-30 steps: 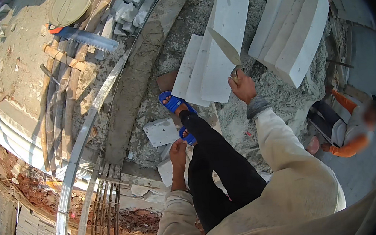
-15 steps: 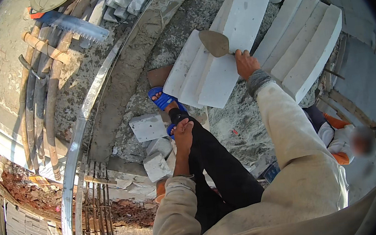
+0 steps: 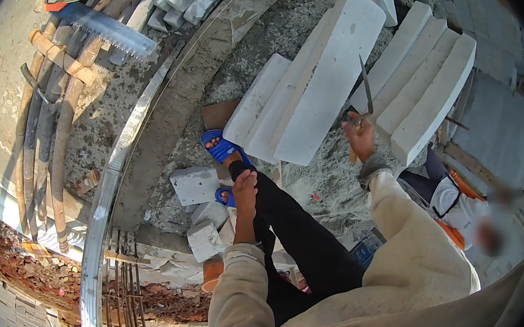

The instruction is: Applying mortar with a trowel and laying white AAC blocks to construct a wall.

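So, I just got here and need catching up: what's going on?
The person's right hand holds a trowel, its blade seen edge-on, near white blocks. The left hand is at the trouser leg, with no tool visible in it. Another person is low down on the right. A saw lies by poles at upper left.

Bright daylight falls across your scene, leaving the white blocks (image 3: 339, 74) very pale, with darker lines between them, and putting glare on the metal strip (image 3: 98, 240). Your black trousers (image 3: 305, 229) show little detail. At your right, the grey floor (image 3: 495, 111) looks duller and bluer. Your right hand (image 3: 360, 139) and the trowel (image 3: 367, 90) appear fairly crisp, while heavy blur covers part of the other person (image 3: 453, 196). Straight edges bow toward the rim, and black fills your corners.
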Demonstrator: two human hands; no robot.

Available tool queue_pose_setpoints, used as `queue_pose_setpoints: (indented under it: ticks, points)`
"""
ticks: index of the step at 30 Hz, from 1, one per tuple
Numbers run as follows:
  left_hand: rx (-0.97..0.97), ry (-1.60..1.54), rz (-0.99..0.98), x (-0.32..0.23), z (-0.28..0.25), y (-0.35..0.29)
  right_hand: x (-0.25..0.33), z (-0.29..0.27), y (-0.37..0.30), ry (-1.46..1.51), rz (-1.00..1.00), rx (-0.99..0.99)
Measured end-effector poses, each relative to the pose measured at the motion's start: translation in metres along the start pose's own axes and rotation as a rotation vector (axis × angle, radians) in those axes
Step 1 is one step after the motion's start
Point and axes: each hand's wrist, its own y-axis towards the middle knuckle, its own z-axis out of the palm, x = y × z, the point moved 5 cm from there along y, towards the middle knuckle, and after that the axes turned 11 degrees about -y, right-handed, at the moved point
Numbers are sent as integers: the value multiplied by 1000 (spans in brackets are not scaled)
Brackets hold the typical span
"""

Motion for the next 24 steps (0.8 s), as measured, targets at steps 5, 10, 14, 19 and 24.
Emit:
queue_pose_setpoints:
  ticks: [5,10,14,19,24]
  points:
    - [1,-313,-209,36,76,72,-3,19,94,337,-133,-146]
    - [6,-473,-233,71,118,123,-29,22,116,782,73,122]
    - [20,-627,-97,77,100,148,-10,54,105,797,176,289]
    - [112,-566,-401,66,90,82,13,36,74,553,48,322]
    - [302,-741,-6,24,45,-94,79,10,5,603,108,384]
